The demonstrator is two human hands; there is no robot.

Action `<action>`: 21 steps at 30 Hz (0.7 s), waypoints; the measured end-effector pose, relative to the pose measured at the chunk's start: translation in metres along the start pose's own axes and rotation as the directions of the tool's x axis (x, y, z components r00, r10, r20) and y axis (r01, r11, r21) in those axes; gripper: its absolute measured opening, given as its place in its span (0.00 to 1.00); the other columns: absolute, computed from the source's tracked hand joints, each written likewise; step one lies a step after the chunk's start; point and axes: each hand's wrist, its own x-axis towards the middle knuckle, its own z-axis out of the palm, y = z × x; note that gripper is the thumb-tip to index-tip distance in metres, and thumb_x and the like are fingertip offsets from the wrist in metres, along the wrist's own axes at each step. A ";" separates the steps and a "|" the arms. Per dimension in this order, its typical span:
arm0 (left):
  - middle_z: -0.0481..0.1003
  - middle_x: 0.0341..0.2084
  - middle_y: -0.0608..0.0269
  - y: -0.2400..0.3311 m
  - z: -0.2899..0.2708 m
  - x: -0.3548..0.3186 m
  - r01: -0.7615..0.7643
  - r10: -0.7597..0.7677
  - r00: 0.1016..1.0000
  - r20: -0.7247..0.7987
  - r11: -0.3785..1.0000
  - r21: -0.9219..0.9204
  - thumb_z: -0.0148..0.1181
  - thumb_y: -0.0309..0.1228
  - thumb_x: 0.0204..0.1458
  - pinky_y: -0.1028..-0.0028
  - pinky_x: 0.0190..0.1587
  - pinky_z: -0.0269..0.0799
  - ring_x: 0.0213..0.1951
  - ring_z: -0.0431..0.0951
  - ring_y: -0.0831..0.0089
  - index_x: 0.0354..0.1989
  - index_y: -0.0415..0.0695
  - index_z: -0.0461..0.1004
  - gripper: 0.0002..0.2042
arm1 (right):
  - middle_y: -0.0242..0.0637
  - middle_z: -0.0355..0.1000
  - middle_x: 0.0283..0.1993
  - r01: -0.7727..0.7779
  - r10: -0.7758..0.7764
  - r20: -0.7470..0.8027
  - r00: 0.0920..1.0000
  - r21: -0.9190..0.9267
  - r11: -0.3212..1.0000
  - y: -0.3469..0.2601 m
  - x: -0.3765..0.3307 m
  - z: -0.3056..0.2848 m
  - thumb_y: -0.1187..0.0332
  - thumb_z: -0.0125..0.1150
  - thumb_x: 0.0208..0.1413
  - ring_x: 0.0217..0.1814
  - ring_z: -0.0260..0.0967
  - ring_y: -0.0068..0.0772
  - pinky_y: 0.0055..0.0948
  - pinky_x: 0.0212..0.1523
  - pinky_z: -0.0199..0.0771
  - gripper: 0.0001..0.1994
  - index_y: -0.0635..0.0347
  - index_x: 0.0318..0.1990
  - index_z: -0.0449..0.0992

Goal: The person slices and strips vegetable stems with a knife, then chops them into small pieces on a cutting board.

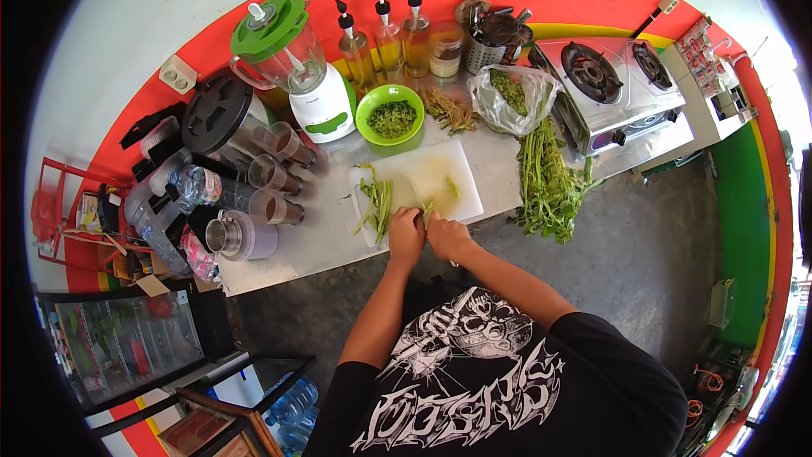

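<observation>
A white cutting board (440,171) lies on the metal counter under my hands. My left hand (408,235) is closed at the board's near edge, its fingers pinching green stalks (429,203). Right beside it, my right hand (447,238) is wrapped round what looks like a knife, mostly hidden by the fingers. A bunch of cut green stems (377,203) rests at the left of the board, next to my left hand. Small green pieces (452,189) lie to the right. Beyond the board, a lime green bowl (390,142) holds chopped greens.
Leafy stalks (550,178) hang over the counter's front edge at right, below a plastic bag (513,101). A gas stove (611,93) is far right. Behind stand a blender (311,93) and pump bottles (387,44). Dark-filled cups (275,176) and a flask (245,237) are left.
</observation>
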 end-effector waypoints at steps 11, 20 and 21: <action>0.76 0.31 0.49 0.003 -0.002 0.001 0.122 -0.122 0.992 0.021 0.992 0.018 0.61 0.21 0.47 0.56 0.40 0.72 0.37 0.77 0.46 0.31 0.38 0.78 0.04 | 0.59 0.78 0.42 -0.004 0.003 0.050 0.999 0.006 1.000 -0.001 -0.005 -0.001 0.69 0.56 0.59 0.47 0.78 0.60 0.48 0.48 0.79 0.15 0.67 0.48 0.62; 0.76 0.31 0.49 0.004 -0.002 0.001 0.146 -0.147 0.988 0.053 0.989 0.019 0.61 0.19 0.46 0.56 0.40 0.72 0.37 0.76 0.47 0.31 0.38 0.77 0.04 | 0.53 0.79 0.40 0.022 -0.021 0.027 0.999 -0.037 0.999 -0.003 -0.004 -0.003 0.69 0.55 0.59 0.44 0.80 0.54 0.45 0.44 0.81 0.14 0.67 0.48 0.64; 0.76 0.31 0.49 0.004 -0.002 0.002 0.145 -0.146 0.988 0.055 0.989 0.020 0.61 0.19 0.46 0.56 0.40 0.72 0.37 0.76 0.47 0.31 0.38 0.77 0.04 | 0.53 0.79 0.40 0.020 -0.019 0.026 0.999 -0.035 0.999 -0.003 -0.005 -0.001 0.69 0.55 0.59 0.44 0.80 0.54 0.45 0.44 0.81 0.14 0.67 0.48 0.64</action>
